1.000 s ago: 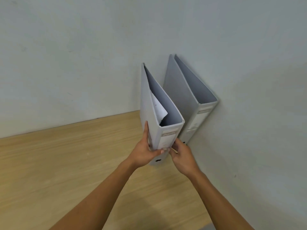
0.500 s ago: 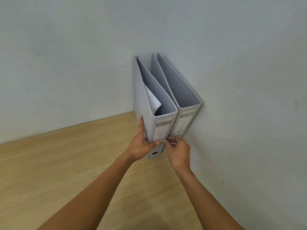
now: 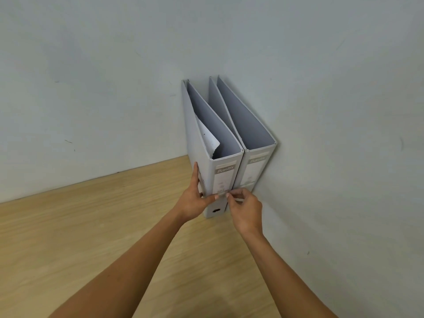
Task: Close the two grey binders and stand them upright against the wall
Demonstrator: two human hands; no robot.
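Observation:
Two grey binders stand upright side by side in the corner where two walls meet. The right binder [image 3: 257, 166] leans against the right wall. The left binder [image 3: 223, 177] touches it and holds a loose white sheet [image 3: 207, 138]. My left hand [image 3: 195, 198] grips the left binder's lower spine, fingers flat on its left cover and thumb on the spine. My right hand [image 3: 245, 210] pinches the spine's lower right edge, where the two binders meet.
A light wooden tabletop [image 3: 91, 237] stretches left and toward me. Pale grey walls close the back [image 3: 91, 88] and the right side [image 3: 344, 157]. Both of my forearms reach in from the bottom edge.
The left binder has slid right until it touches the binder at the wall. Both hands moved with it and kept their hold on its spine.

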